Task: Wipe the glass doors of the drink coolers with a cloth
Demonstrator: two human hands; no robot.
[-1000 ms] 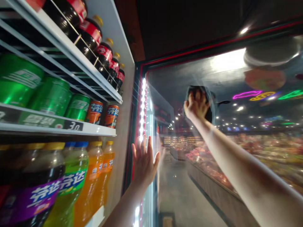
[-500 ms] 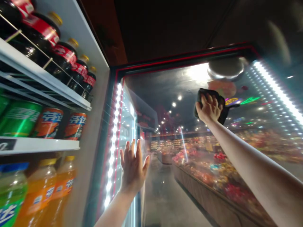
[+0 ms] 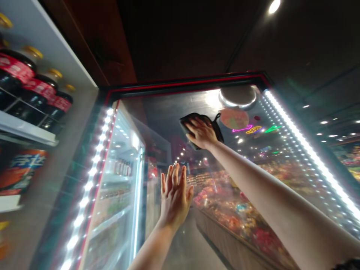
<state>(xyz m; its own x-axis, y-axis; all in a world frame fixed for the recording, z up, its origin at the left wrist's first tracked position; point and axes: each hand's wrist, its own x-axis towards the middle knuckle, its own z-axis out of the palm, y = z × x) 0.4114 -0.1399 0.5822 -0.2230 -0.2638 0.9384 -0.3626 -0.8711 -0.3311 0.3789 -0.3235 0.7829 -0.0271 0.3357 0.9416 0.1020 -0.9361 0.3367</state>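
My right hand (image 3: 201, 132) lies on a black cloth (image 3: 217, 128) with a small loop at its corner, and holds it against the upper part of a glass door (image 3: 157, 112). The fingers are spread over the cloth, whose middle is hidden under them. Lower and to the left, my left hand (image 3: 174, 200) is raised with the fingers stretched and apart. It holds nothing and faces the glass; whether the palm touches it I cannot tell.
The door's dark frame (image 3: 185, 83) has bright light strips (image 3: 87, 191) along its sides. At left, cooler shelves (image 3: 25, 125) carry cola bottles (image 3: 39, 90) and an orange can (image 3: 24, 170). Through the glass appear a long display stand (image 3: 213, 228) and shop lights.
My right hand and the black cloth have moved left across the upper glass. My left hand stays open, now further right in view. The view has turned right, showing less of the shelves.
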